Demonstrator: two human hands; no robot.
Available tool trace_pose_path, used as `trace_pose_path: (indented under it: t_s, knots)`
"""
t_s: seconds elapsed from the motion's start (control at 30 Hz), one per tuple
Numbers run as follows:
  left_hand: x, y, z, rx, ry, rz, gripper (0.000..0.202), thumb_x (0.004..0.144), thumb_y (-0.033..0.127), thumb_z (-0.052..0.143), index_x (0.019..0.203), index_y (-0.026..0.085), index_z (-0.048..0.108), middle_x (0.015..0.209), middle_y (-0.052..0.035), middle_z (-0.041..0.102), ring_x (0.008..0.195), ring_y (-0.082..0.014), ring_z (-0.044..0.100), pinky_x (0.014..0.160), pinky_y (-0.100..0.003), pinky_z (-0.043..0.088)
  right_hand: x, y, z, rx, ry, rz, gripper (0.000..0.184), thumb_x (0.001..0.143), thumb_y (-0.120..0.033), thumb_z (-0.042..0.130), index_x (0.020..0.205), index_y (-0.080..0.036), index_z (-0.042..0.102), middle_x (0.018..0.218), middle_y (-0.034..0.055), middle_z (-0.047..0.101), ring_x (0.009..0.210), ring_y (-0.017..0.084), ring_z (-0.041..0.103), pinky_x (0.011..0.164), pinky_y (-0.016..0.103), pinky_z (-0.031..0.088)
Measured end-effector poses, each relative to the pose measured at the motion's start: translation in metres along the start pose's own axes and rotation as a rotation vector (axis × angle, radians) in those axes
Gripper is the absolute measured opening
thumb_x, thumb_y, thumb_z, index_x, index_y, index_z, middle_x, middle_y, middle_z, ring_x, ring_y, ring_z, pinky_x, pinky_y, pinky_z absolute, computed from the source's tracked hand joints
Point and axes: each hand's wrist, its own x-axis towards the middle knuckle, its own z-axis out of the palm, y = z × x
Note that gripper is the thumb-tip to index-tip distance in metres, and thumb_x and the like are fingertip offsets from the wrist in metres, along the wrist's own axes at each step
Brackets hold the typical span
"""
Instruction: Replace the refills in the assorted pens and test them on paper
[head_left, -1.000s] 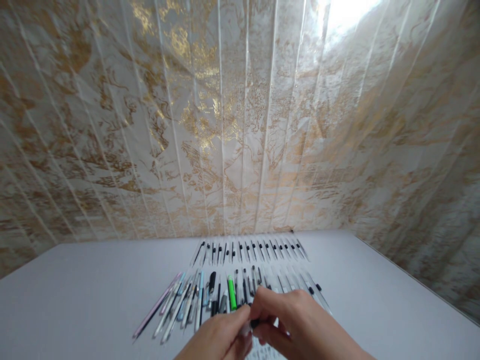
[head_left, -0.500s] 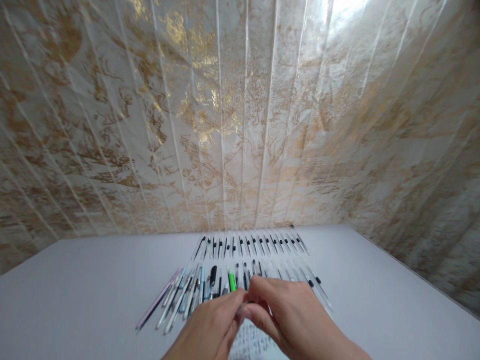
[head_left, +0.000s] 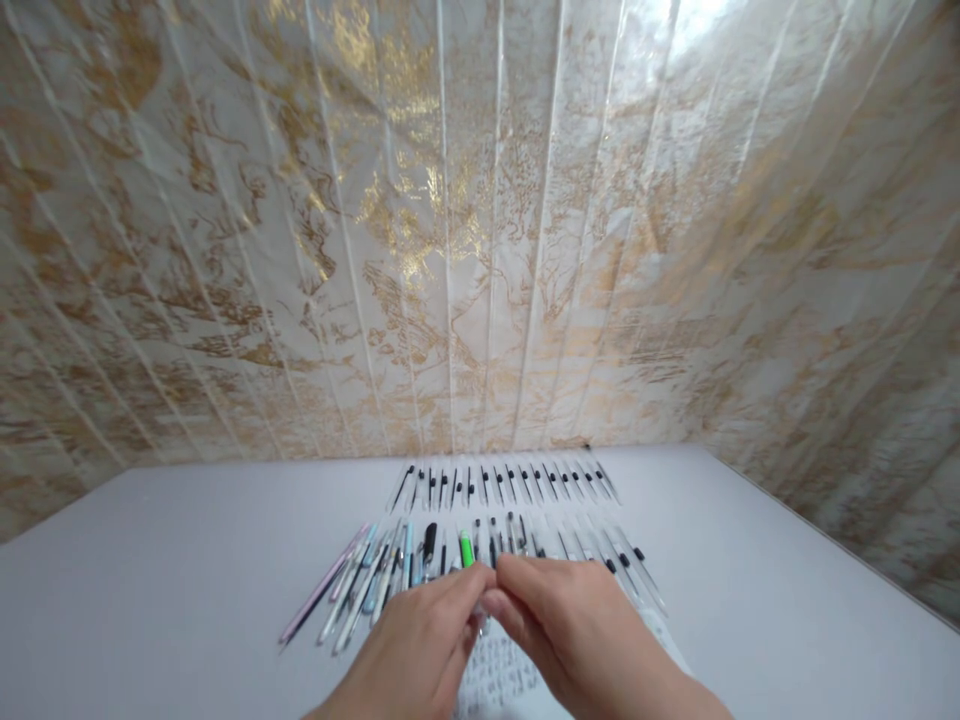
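My left hand (head_left: 412,650) and my right hand (head_left: 581,635) meet fingertip to fingertip just in front of a near row of pens (head_left: 390,575). Both are pinched together on a small pale object I cannot make out, probably a pen, mostly hidden by the fingers. A green pen (head_left: 466,548) lies right behind my fingertips. A second, far row of clear pens with black tips (head_left: 502,482) lies near the wall. Under my hands lies a sheet of paper with handwriting (head_left: 499,670).
A white table (head_left: 150,580) carries everything. A wall with gold-marbled panels (head_left: 465,250) rises behind it and wraps round on the right. A pink pen (head_left: 319,595) marks the left end of the near row.
Both hands have moved slightly away from me and closer together over the near row. The view has tilted, so the table and pens sit a little higher in frame.
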Motion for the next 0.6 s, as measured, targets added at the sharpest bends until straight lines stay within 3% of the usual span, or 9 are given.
trace_pose_path:
  t_s: [0.1, 0.27, 0.43, 0.6]
  knots:
    - [-0.0004, -0.0018, 0.0024, -0.013, 0.005, -0.004, 0.025, 0.093, 0.027, 0.032, 0.086, 0.023, 0.056, 0.082, -0.0037, 0.068, 0.073, -0.0193, 0.064, 0.067, -0.025, 0.049, 0.0000, 0.0002, -0.0008, 0.019, 0.005, 0.028, 0.040, 0.099, -0.038, 0.035, 0.065, -0.021, 0.047, 0.055, -0.0027, 0.058, 0.046, 0.011, 0.050, 0.048, 0.023, 0.027]
    - [-0.0004, -0.0038, 0.0044, 0.007, -0.010, -0.027, 0.024, 0.093, 0.026, 0.034, 0.092, 0.024, 0.058, 0.087, -0.0033, 0.069, 0.079, -0.0201, 0.065, 0.073, -0.026, 0.050, 0.0014, -0.0002, -0.0033, 0.052, -0.013, -0.006, 0.022, 0.095, -0.029, 0.039, 0.076, -0.021, 0.046, 0.071, 0.0007, 0.062, 0.058, 0.013, 0.054, 0.053, 0.021, 0.034]
    - [-0.0003, -0.0068, 0.0071, 0.040, -0.023, -0.029, 0.026, 0.092, 0.026, 0.033, 0.084, 0.023, 0.057, 0.080, -0.0028, 0.068, 0.072, -0.0189, 0.064, 0.066, -0.025, 0.048, 0.0011, 0.0022, 0.0003, -0.035, -0.028, 0.108, 0.040, 0.100, -0.037, 0.031, 0.065, -0.022, 0.042, 0.054, -0.0028, 0.054, 0.046, 0.013, 0.048, 0.048, 0.024, 0.025]
    - [-0.0005, -0.0073, 0.0077, 0.015, -0.014, -0.032, 0.024, 0.093, 0.027, 0.033, 0.091, 0.023, 0.057, 0.085, -0.0037, 0.070, 0.077, -0.0198, 0.066, 0.070, -0.025, 0.049, 0.0001, 0.0022, 0.0003, 0.009, -0.024, -0.018, 0.024, 0.097, -0.030, 0.039, 0.076, -0.021, 0.048, 0.071, 0.0007, 0.063, 0.057, 0.013, 0.056, 0.051, 0.022, 0.033]
